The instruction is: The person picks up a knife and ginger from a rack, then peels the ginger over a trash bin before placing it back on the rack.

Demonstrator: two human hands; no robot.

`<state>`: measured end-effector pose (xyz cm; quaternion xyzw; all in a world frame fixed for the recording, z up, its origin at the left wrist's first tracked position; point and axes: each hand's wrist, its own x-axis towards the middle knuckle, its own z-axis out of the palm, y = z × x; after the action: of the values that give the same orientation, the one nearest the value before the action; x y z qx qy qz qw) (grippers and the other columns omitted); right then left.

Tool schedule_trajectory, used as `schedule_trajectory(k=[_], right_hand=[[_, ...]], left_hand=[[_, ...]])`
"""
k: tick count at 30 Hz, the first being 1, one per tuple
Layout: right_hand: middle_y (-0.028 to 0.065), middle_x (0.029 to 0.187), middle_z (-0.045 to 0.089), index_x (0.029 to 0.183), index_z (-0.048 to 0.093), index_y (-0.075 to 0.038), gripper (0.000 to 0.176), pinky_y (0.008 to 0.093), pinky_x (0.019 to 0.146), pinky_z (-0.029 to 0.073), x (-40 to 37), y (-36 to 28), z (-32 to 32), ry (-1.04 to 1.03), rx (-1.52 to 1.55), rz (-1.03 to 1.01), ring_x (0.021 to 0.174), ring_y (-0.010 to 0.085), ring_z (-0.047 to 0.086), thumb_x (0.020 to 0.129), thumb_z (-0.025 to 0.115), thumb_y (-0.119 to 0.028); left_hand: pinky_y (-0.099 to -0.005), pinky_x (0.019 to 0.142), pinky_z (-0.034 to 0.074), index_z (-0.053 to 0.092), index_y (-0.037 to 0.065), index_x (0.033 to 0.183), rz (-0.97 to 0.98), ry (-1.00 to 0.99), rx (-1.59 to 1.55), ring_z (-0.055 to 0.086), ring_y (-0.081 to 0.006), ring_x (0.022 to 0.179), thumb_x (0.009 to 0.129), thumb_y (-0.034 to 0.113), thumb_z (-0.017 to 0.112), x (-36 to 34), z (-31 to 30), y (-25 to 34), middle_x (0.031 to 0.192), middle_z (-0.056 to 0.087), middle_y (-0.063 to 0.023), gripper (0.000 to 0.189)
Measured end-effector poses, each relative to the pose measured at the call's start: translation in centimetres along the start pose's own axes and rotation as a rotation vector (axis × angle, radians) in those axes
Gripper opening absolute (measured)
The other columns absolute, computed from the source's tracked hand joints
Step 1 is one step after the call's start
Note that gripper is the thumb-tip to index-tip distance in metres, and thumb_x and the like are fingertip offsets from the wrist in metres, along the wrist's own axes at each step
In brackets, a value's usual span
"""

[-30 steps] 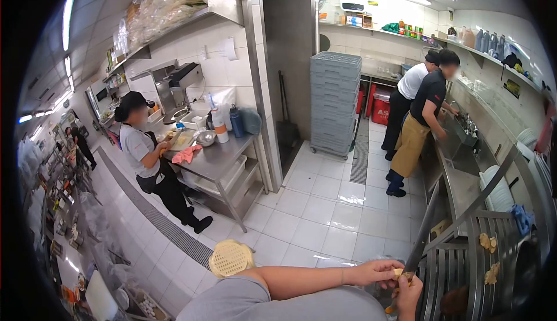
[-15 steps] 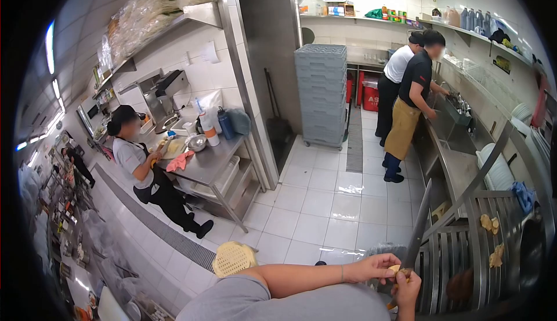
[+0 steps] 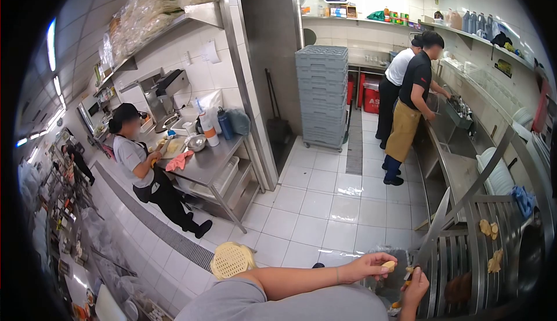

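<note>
At the lower right, my left hand [image 3: 371, 267] pinches a small pale yellow piece [image 3: 389, 265] that looks like peeled ginger. My right hand [image 3: 415, 286], just beside it and apart from it, is closed round the handle of a knife; the large blade [image 3: 436, 222] points up and away. A small brownish bit shows by the fingers of that hand. Beneath the hands is a clear plastic container or bag [image 3: 390, 280], partly hidden. Knobbly tan pieces [image 3: 489, 228] lie on the slatted metal rack [image 3: 480, 205] to the right.
A yellow perforated stool [image 3: 232, 260] stands by my knee. One person works at the steel table [image 3: 214, 164] on the left, two at the sink [image 3: 461, 141] on the right. Stacked grey crates [image 3: 322, 97] stand at the back. A blue cloth [image 3: 524, 200] hangs by the rack.
My hands have moved apart, the right one going right and slightly down. The knife blade now shows more fully, tilted to the right.
</note>
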<state>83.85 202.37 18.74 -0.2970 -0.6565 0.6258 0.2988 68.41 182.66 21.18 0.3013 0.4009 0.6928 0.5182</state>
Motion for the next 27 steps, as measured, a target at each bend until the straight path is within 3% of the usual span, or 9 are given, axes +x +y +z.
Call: schedule_trajectory(k=[4,7,10,14,16,18,20,24,27], right_hand=[[0.0066,0.078,0.069,0.093,0.069,0.003,0.03,0.0338,0.064,0.052,1.1,2.3,-1.6,0.113,-0.338,-0.068,0.065,0.0155,0.063,0.095,0.077,-0.026],[0.0101,0.084,0.072,0.095,0.068,0.004,0.033,0.0373,0.074,0.054,0.8,1.8,-1.8,0.135,-0.485,-0.106,0.077,0.0205,0.068,0.089,0.082,-0.025],[0.0116,0.086,0.072,0.097,0.068,0.005,0.032,0.0383,0.073,0.053,1.5,4.1,-2.8,0.207,-0.656,-0.08,0.077,0.0224,0.067,0.087,0.083,-0.022],[0.0096,0.085,0.07,0.099,0.068,0.003,0.03,0.036,0.072,0.053,0.7,4.9,-2.2,0.353,-0.537,-0.211,0.076,0.0183,0.065,0.087,0.084,-0.019],[0.0057,0.079,0.067,0.098,0.068,0.001,0.03,0.0328,0.066,0.051,0.2,2.2,-1.8,0.098,-0.196,0.055,0.07,0.0134,0.06,0.086,0.085,-0.02],[0.0019,0.074,0.063,0.092,0.068,-0.002,0.028,0.0298,0.06,0.048,-1.1,-3.3,-0.4,0.025,-0.191,0.135,0.065,0.0099,0.057,0.084,0.087,-0.021],[0.0011,0.072,0.064,0.087,0.067,-0.003,0.029,0.0302,0.057,0.047,-0.9,-2.6,-1.1,-0.018,-0.273,0.046,0.061,0.0101,0.056,0.082,0.09,-0.021],[0.002,0.075,0.067,0.087,0.07,-0.003,0.031,0.0284,0.063,0.048,-1.4,-5.3,-0.4,-0.072,-0.274,0.014,0.068,0.0088,0.058,0.081,0.091,-0.024],[0.0017,0.076,0.068,0.088,0.07,-0.003,0.032,0.0279,0.066,0.049,-2.3,-8.0,0.2,-0.066,-0.192,0.114,0.072,0.0083,0.059,0.082,0.091,-0.025]], left_hand=[[-0.0244,0.083,0.051,0.055,0.012,0.146,0.008,0.024,-0.002,0.063,-0.0081,0.103,0.101,0.031,0.072,0.1,-0.1,-0.2,0.123,0.063,0.002,0.052],[-0.0257,0.087,0.052,0.053,0.009,0.148,-0.017,0.025,-0.007,0.063,-0.0094,0.107,0.102,0.025,0.071,0.3,-0.2,-0.3,0.129,0.062,-0.0004,0.052],[-0.0261,0.087,0.052,0.053,0.009,0.148,0.041,0.019,0.013,0.063,-0.009,0.105,0.101,0.023,0.072,0.8,-0.3,-0.8,0.128,0.063,-0.0007,0.053],[-0.0279,0.09,0.054,0.051,0.008,0.15,0.026,0.003,0.027,0.065,-0.0103,0.108,0.1,0.021,0.072,0.9,-0.1,-0.5,0.132,0.063,-0.0023,0.055],[-0.0285,0.092,0.054,0.051,0.008,0.15,0.011,-0.005,0.007,0.065,-0.011,0.11,0.101,0.021,0.071,1.0,-0.3,0.8,0.134,0.063,-0.0033,0.055],[-0.0304,0.095,0.055,0.049,0.008,0.151,0.047,0.013,0.039,0.066,-0.0139,0.114,0.103,0.024,0.068,1.9,-0.5,2.2,0.141,0.061,-0.0068,0.054],[-0.0335,0.098,0.055,0.047,0.008,0.153,0.068,0.062,-0.007,0.066,-0.018,0.117,0.105,0.027,0.065,2.6,-0.7,3.0,0.147,0.058,-0.0109,0.055],[-0.0367,0.102,0.053,0.04,0.008,0.156,0.1,-0.018,-0.282,0.064,-0.0225,0.122,0.109,0.027,0.056,2.8,0.3,4.5,0.154,0.053,-0.0149,0.053],[-0.038,0.105,0.051,0.04,0.008,0.157,0.044,-0.084,-0.309,0.063,-0.0225,0.124,0.109,0.028,0.056,2.2,1.0,2.9,0.156,0.05,-0.0162,0.054]])
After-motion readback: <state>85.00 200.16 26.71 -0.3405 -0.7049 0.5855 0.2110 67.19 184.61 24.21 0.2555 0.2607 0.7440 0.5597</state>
